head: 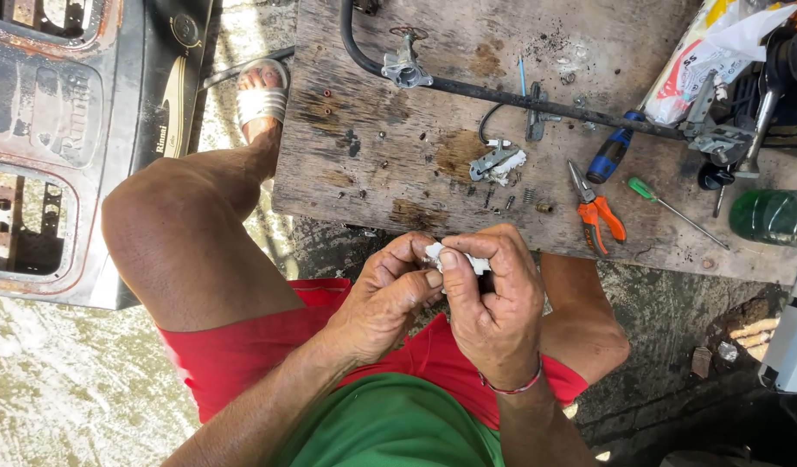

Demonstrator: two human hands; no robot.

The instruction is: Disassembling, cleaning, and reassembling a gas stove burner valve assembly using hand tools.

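My left hand (388, 298) and my right hand (495, 298) meet over my lap, both pinching one small white part (435, 252) between fingertips and thumbs. Most of that part is hidden by my fingers. Just beyond my hands lies the worn wooden board (364, 104). On it rest a small metal bracket with a white piece (497, 163) and a few loose screws and springs (511, 201).
A black pipe with a metal valve fitting (406, 69) crosses the board. Orange-handled pliers (597, 212), a green screwdriver (666, 203) and a blue-handled tool (610, 156) lie at right, near a green bottle (774, 216). A black stove top (70, 130) stands at left beside my sandalled foot (262, 95).
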